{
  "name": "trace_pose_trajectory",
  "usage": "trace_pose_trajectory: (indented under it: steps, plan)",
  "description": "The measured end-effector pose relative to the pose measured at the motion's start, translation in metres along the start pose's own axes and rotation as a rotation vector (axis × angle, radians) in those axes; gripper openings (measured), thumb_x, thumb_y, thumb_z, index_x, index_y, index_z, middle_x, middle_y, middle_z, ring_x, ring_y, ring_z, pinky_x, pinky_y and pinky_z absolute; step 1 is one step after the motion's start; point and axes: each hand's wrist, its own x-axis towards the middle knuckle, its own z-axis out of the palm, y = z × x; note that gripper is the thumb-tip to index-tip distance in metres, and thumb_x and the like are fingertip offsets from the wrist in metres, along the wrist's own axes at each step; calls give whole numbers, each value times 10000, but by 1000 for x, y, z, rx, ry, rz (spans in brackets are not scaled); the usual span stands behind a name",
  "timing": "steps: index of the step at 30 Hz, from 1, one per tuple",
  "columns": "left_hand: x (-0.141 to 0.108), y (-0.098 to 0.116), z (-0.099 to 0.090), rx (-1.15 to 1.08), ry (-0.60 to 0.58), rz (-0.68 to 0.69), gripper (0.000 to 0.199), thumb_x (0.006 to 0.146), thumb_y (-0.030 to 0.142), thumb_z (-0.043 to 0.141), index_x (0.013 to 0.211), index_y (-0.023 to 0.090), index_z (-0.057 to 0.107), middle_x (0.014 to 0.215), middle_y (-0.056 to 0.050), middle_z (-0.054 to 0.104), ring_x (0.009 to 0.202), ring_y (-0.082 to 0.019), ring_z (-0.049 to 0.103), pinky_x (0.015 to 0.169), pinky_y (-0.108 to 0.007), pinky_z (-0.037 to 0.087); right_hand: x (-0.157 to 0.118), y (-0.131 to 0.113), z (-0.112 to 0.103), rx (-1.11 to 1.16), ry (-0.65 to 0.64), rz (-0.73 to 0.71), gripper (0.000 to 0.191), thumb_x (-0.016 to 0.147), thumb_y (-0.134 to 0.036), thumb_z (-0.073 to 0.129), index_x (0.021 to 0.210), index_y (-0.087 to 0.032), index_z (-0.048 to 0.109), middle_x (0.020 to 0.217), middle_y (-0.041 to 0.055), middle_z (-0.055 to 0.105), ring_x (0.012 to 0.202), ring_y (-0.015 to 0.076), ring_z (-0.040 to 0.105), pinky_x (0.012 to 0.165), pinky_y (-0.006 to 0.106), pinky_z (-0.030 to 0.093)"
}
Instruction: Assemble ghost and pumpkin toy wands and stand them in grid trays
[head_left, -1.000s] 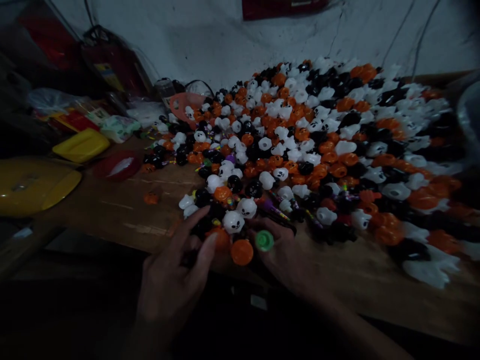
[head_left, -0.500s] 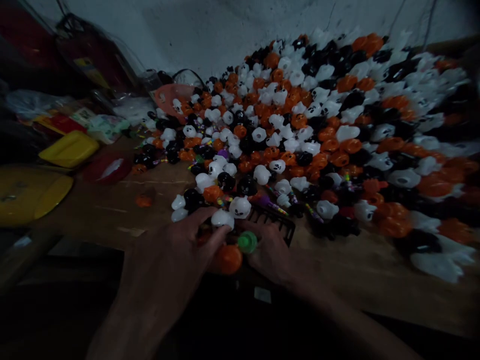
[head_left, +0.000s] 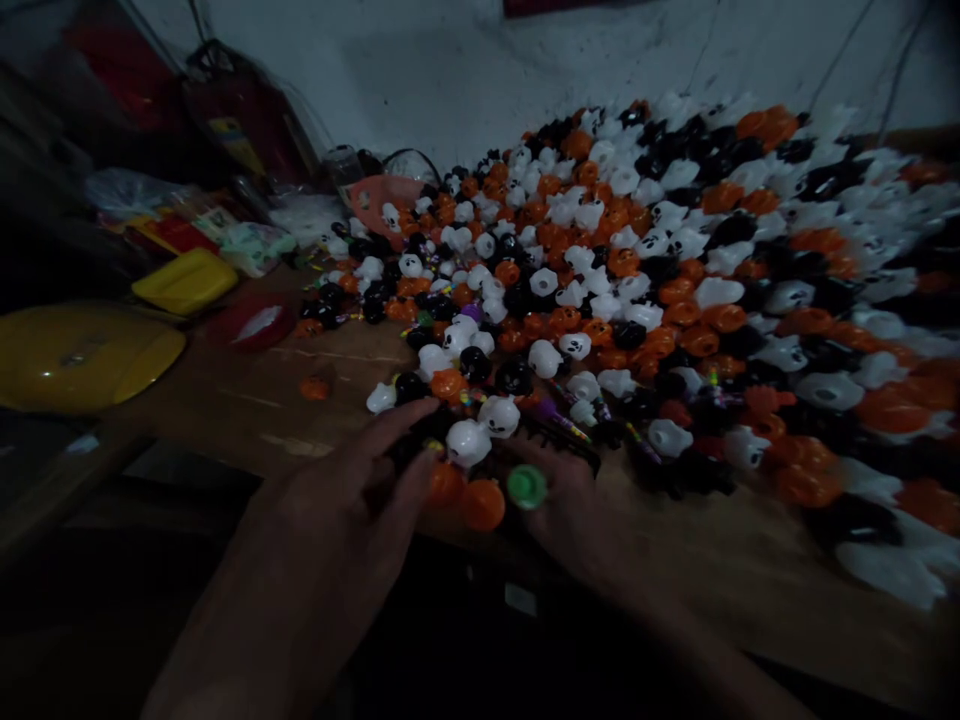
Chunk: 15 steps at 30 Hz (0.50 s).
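My left hand (head_left: 352, 490) is at the near table edge, its thumb and forefinger apart around a dark gap. A small yellow bit shows by the thumb tip; what it belongs to is unclear. Right of these fingers are a round white ghost-face piece (head_left: 469, 442) and two orange pieces, the nearer orange piece (head_left: 483, 505) lowest. My right hand (head_left: 562, 500) is closed on a green round cap-like piece (head_left: 527, 487), its end facing me. Its other fingers are in shadow over a black slotted tray (head_left: 592, 460), mostly hidden.
A big heap of white, black and orange plastic Halloween heads (head_left: 615, 230) covers the table's back and right. Among them lie candy-coloured sticks (head_left: 566, 420). To the left are a yellow container (head_left: 187, 282), a red dish (head_left: 255, 322) and a large yellow rounded object (head_left: 82, 355).
My left thumb has come off the white piece, and that hand's fingers have spread. The green piece has turned its end more toward me. The whole view has shifted.
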Motion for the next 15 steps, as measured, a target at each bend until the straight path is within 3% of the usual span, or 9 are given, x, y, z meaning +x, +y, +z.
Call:
trace_pose_trajectory:
  steps: [3, 5, 8, 10, 15]
  plan:
    - [-6, 1, -6, 56, 141, -155, 239, 817, 446, 579, 1026, 373, 668, 716, 73, 688, 470, -103, 566, 374, -209, 361, 2, 1, -13, -59, 136, 39, 294, 738, -83, 517, 967, -215, 645, 903, 21, 695, 774, 180, 636, 662, 245, 467]
    - [-5, 1, -3, 50, 175, -129, 226, 810, 445, 594, 1000, 348, 669, 794, 59, 683, 530, -106, 577, 415, -214, 397, 10, 0, -15, -51, 104, 54, 226, 741, -99, 530, 921, -199, 623, 896, 22, 684, 765, 174, 622, 644, 241, 458]
    - [1, 1, 11, 66, 55, 119, 286, 794, 398, 619, 1063, 300, 643, 931, 3, 651, 793, -176, 620, 668, -286, 504, 23, -1, -8, -34, 25, 44, 128, 775, -134, 524, 864, -189, 598, 856, 21, 663, 739, 163, 594, 614, 234, 437]
    - [4, 0, 21, 122, -32, 217, 293, 806, 374, 601, 1077, 271, 639, 994, -39, 611, 927, -228, 587, 788, -361, 493, 27, -1, -1, -12, 29, 40, 73, 818, -178, 503, 820, -189, 575, 809, 21, 641, 711, 157, 571, 591, 232, 424]
    - [1, -6, 32, 183, -46, 196, 226, 830, 371, 575, 1020, 265, 637, 995, -46, 569, 958, -243, 552, 813, -398, 476, 28, 5, 11, -21, 119, -37, 59, 824, -213, 499, 828, -186, 552, 863, 46, 626, 762, 175, 560, 618, 246, 425]
